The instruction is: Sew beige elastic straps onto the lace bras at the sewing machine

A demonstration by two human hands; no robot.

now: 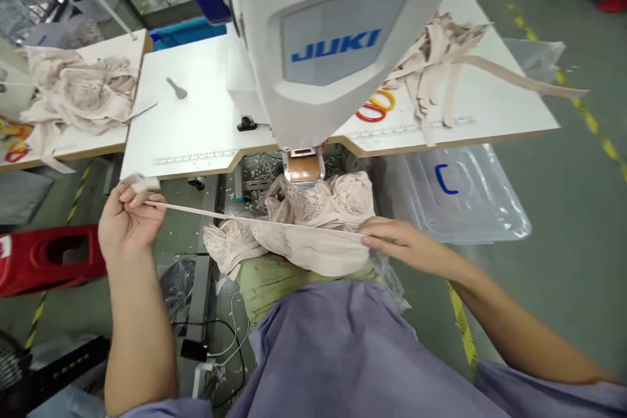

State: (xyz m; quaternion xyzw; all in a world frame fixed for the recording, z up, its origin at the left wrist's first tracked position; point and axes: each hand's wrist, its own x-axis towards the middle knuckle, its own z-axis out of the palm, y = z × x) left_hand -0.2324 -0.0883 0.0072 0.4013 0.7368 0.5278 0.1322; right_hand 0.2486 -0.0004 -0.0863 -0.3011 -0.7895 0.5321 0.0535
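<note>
1. Below the JUKI sewing machine head (340,46), a beige lace bra (313,251) lies across the person's lap over a green cloth (262,287), just in front of the bench (196,111).
2. Left hand (132,206): fingers curled inward in a pinch, gripping the end of the bra's narrow edge (196,211), well out to the side.
3. Right hand (406,241): thumb and fingers drawn together on the wide panel's upper corner; the grip's firmness cannot be told.
4. Position: the narrow edge runs straight between both hands—apparently taut—while the wide panel hangs beneath it. More lace bras (350,199) lie bunched behind, under the machine head.
5. Handling: expect a light, limp, soft piece; the edge is probably elastic, and the lace may snag or distort.
6. Hold points: take the firmer edge at its ends—avoid pulling on the open lace.
</note>
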